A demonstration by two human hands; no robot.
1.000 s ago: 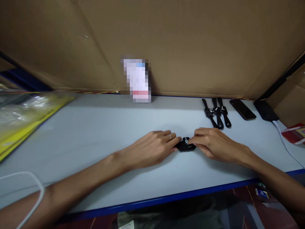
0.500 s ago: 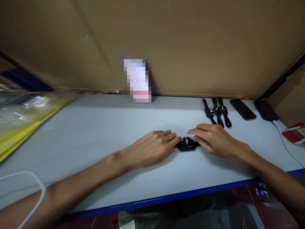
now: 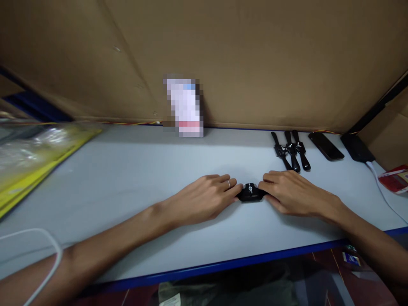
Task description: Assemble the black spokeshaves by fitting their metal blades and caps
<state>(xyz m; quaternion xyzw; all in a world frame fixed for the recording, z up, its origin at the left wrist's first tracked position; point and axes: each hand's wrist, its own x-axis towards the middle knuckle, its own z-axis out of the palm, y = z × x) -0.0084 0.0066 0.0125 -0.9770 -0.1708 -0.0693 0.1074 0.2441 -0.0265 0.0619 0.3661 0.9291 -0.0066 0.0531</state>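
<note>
A black spokeshave point(image 3: 250, 193) with a silver screw at its centre lies on or just over the pale tabletop point(image 3: 134, 170), between my hands. My left hand point(image 3: 208, 196), with a ring on one finger, is closed round its left handle. On the other side, my right hand point(image 3: 288, 192) has its fingers wrapped about the right handle. Both handles are mostly covered by my fingers. Beyond my right hand, three more black spokeshaves point(image 3: 290, 151) lie side by side.
Right of the tools lie a dark phone point(image 3: 327, 146) and a black box-like device point(image 3: 357, 148) with a white cable. A red packet point(image 3: 395, 178) sits at the right edge. Clear plastic over a yellow sheet point(image 3: 60, 157) covers the left. Cardboard point(image 3: 255, 63) walls the back, a blurred-out item point(image 3: 188, 108) leaning there.
The fingers of my right hand, earlier raised and stretched over the spokeshave's middle, have drawn back right and closed on its right handle. My left hand stays in place.
</note>
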